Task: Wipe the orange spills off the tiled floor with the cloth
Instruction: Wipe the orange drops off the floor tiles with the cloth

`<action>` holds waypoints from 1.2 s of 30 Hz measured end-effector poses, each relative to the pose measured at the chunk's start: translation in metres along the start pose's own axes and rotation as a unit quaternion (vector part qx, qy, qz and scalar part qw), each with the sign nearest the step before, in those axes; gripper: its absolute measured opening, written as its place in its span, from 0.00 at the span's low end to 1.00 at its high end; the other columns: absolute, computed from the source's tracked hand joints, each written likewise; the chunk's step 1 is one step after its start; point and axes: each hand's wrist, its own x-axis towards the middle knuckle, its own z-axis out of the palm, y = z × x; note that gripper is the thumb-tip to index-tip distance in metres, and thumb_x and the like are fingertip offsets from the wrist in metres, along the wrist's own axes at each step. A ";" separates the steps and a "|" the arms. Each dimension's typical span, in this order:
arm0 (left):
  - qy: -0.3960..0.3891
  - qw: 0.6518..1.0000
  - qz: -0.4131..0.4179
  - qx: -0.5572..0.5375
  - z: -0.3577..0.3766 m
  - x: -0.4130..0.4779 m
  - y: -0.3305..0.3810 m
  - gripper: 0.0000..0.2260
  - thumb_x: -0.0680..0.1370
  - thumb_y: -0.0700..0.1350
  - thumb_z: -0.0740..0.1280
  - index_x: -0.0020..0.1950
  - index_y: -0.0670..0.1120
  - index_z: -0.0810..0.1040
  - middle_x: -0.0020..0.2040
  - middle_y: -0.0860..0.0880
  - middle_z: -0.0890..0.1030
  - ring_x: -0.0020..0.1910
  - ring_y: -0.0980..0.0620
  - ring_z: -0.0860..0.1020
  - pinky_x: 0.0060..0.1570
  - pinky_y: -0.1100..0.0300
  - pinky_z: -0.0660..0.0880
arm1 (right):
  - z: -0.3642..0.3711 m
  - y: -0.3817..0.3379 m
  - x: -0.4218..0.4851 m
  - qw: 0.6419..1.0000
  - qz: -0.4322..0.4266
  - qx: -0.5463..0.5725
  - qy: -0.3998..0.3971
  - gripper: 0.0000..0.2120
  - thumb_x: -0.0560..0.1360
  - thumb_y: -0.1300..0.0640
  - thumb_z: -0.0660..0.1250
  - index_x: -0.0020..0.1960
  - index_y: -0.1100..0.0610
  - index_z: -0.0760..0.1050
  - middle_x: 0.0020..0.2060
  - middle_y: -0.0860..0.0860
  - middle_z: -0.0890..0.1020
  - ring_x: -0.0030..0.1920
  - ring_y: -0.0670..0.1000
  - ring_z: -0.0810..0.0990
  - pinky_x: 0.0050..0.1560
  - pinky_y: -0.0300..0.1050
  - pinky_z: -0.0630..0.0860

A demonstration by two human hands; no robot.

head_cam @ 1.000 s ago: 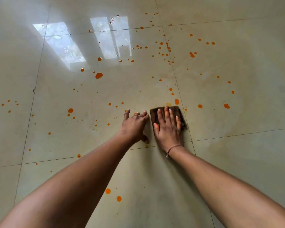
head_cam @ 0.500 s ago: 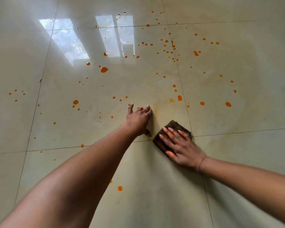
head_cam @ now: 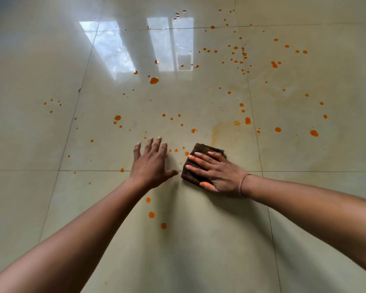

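Observation:
A folded dark brown cloth (head_cam: 207,150) lies on the glossy cream tiled floor (head_cam: 304,197). My right hand (head_cam: 216,172) presses flat on it, fingers straight and pointing left, orange stain on some fingertips. My left hand (head_cam: 151,163) rests flat on the floor just left of the cloth, fingers spread. Orange spills are scattered widely: small drops (head_cam: 175,150) between the two hands, a big drop (head_cam: 154,80) farther away, three drops (head_cam: 151,214) near my left forearm. A pale orange smear (head_cam: 217,132) streaks the tile beyond the cloth.
Dense orange speckles (head_cam: 241,56) lie at the far right, more drops (head_cam: 314,133) to the right and a few (head_cam: 51,104) at the far left. Window light reflects (head_cam: 112,49) on the far tiles. Grout lines cross the floor.
My right hand slid the cloth from beyond the grout line back toward me, then left toward my left hand. My left hand spread its fingers flat. A smear shows where the cloth passed.

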 end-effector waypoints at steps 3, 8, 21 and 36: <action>-0.039 0.998 -0.048 0.003 0.008 -0.017 -0.031 0.48 0.69 0.72 0.64 0.79 0.48 0.51 0.80 0.48 0.49 0.78 0.46 0.44 0.73 0.40 0.41 | 0.001 -0.017 0.000 0.998 0.050 0.023 0.032 0.28 0.79 0.42 0.51 0.77 0.49 0.57 0.76 0.53 0.59 0.77 0.54 0.54 0.72 0.56 0.53; -0.090 0.994 -0.057 0.005 0.022 -0.030 -0.042 0.56 0.64 0.72 0.68 0.80 0.47 0.44 0.80 0.49 0.45 0.78 0.45 0.42 0.72 0.39 0.38 | 0.009 -0.046 -0.033 0.993 0.093 0.058 0.053 0.29 0.79 0.42 0.51 0.77 0.49 0.56 0.77 0.52 0.58 0.77 0.53 0.53 0.72 0.55 0.53; -0.096 0.993 -0.067 -0.018 0.016 -0.030 -0.038 0.56 0.64 0.68 0.72 0.80 0.47 0.45 0.80 0.49 0.45 0.78 0.45 0.43 0.73 0.40 0.39 | 0.003 -0.067 0.011 0.986 0.135 0.077 0.062 0.29 0.76 0.43 0.53 0.75 0.50 0.63 0.75 0.54 0.64 0.75 0.53 0.59 0.71 0.54 0.53; -0.082 0.993 -0.071 -0.042 0.020 -0.032 -0.040 0.56 0.63 0.68 0.72 0.80 0.47 0.45 0.80 0.50 0.46 0.78 0.46 0.41 0.74 0.41 0.40 | -0.009 -0.075 0.094 0.970 0.223 0.083 0.056 0.32 0.75 0.41 0.45 0.77 0.50 0.57 0.77 0.54 0.58 0.77 0.53 0.54 0.72 0.51 0.45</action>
